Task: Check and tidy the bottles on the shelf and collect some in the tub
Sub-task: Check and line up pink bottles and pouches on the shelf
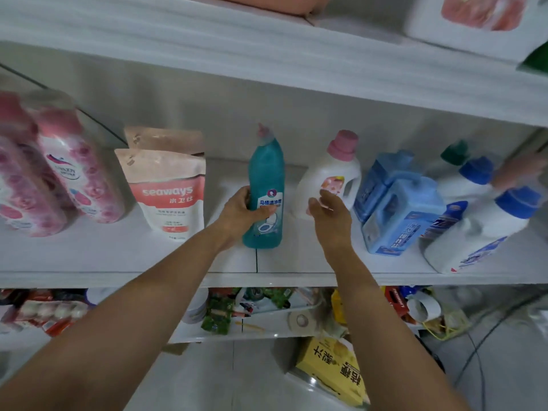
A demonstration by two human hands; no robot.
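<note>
- Pink bottles [59, 161] at the shelf's [118, 262] left end are blurred and partly cut off.
- Left hand [241, 210] grips the upright teal bottle [265, 179] near the front edge, fingers [246, 192] curling behind it.
- Right hand [327, 212], relaxed and empty, hovers just right of it.

Front pouch [166, 191]: "seaways" in white on its red band, "水卫士" beneath. Teal bottle [265, 173]: label line begins "马桶", the rest blurred. Yellow box [332, 369]: large dark characters, turned, not legible.
</note>
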